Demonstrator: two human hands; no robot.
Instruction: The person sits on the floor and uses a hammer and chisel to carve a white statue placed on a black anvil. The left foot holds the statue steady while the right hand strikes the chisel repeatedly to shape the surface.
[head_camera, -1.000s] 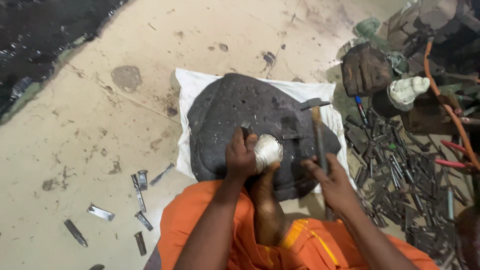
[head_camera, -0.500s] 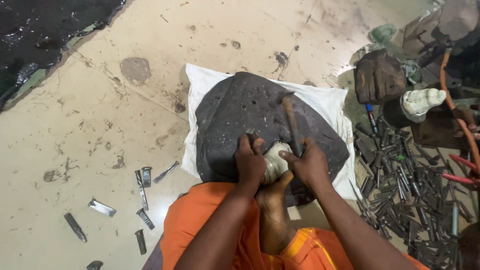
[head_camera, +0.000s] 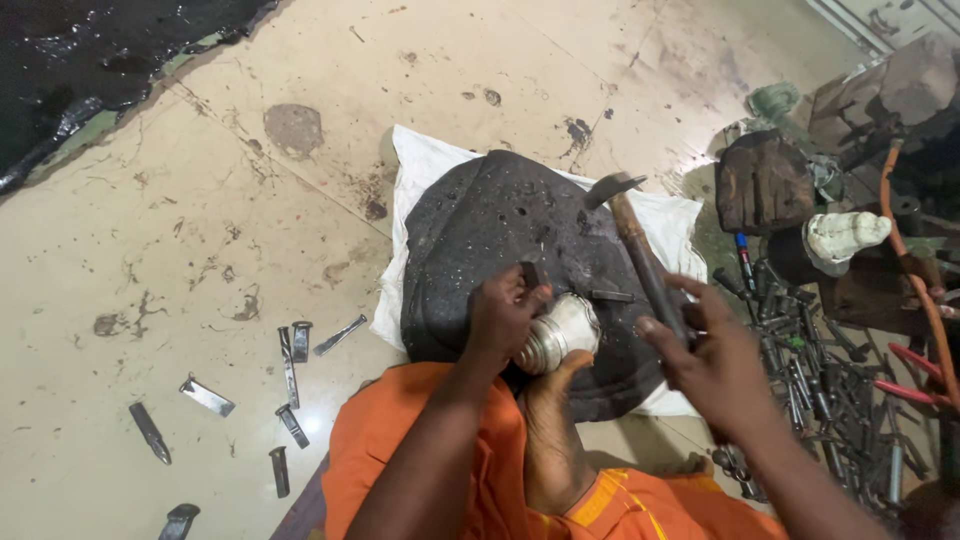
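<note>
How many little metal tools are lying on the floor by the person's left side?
8 loose metal pieces: three clustered near the dark pad, one flat piece farther left, one at, and three lower at. More may be hidden.

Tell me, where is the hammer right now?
In the head view, the hammer is raised in the right hand, right of centre, over the dark round pad, beside the small silver vessel.

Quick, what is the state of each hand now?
Left hand: closed on a small punch, touching the silver vessel.
Right hand: closed on the hammer handle.
</note>
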